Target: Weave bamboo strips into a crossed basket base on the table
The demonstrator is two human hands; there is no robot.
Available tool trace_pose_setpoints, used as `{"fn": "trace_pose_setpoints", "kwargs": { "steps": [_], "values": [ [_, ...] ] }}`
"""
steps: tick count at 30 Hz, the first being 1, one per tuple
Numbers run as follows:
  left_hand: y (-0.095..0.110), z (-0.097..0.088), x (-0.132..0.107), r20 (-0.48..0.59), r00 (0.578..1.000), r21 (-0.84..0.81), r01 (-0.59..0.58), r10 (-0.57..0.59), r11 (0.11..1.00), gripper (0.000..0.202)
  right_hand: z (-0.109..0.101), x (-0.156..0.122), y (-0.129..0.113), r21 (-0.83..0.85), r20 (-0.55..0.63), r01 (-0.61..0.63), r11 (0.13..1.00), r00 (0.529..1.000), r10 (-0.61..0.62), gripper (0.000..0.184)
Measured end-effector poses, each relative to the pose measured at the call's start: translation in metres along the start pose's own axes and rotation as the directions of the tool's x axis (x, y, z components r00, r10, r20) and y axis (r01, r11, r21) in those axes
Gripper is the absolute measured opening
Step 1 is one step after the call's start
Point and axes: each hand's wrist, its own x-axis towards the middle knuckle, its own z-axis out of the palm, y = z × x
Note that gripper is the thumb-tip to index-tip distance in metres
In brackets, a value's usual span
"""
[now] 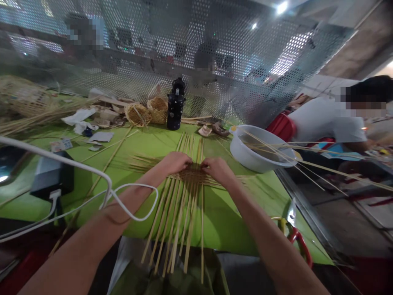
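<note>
A partly woven mat of bamboo strips (192, 176) lies flat on the green table in front of me. Long loose strips reach from it towards my lap, and others stick out at the far side and to the left and right. At the far edge of the weave, my left hand (178, 163) has its fingers pinched on the strips. Opposite it, close by, my right hand (215, 168) also pinches at the strips with thumb and fingers. The fingertips of both hands partly hide the strips between them.
A white basin (262, 149) with strips across it stands right. Red-handled scissors (297, 241) lie at the near right edge. Behind are a black bottle (176, 106) and small woven baskets (138, 114). A white cable (132, 215) loops over my left forearm; a person (325, 119) sits right.
</note>
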Motion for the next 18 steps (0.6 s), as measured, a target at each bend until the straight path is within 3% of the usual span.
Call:
{"fn": "trace_pose_setpoints", "kwargs": {
  "steps": [4, 12, 15, 18],
  "values": [
    [0.007, -0.005, 0.001, 0.058, 0.998, 0.127, -0.039, 0.032, 0.991, 0.020, 0.001, 0.001, -0.005, -0.141, 0.038, -0.004, 0.990, 0.999, 0.010, 0.021],
    [0.012, 0.002, 0.002, 0.057, 0.996, 0.156, -0.072, 0.063, 0.985, 0.022, 0.014, -0.005, -0.008, -0.217, -0.002, 0.044, 0.975, 0.999, -0.045, 0.022],
    [0.007, 0.004, 0.001, 0.044, 0.997, 0.097, -0.064, 0.060, 0.993, 0.022, 0.016, -0.005, -0.007, -0.198, -0.030, 0.038, 0.979, 0.999, -0.044, 0.020],
    [-0.010, 0.002, -0.003, 0.036, 0.998, -0.075, -0.049, 0.052, 0.996, 0.026, 0.014, -0.006, -0.007, -0.130, -0.035, 0.008, 0.991, 0.999, -0.013, 0.021]
  ]
}}
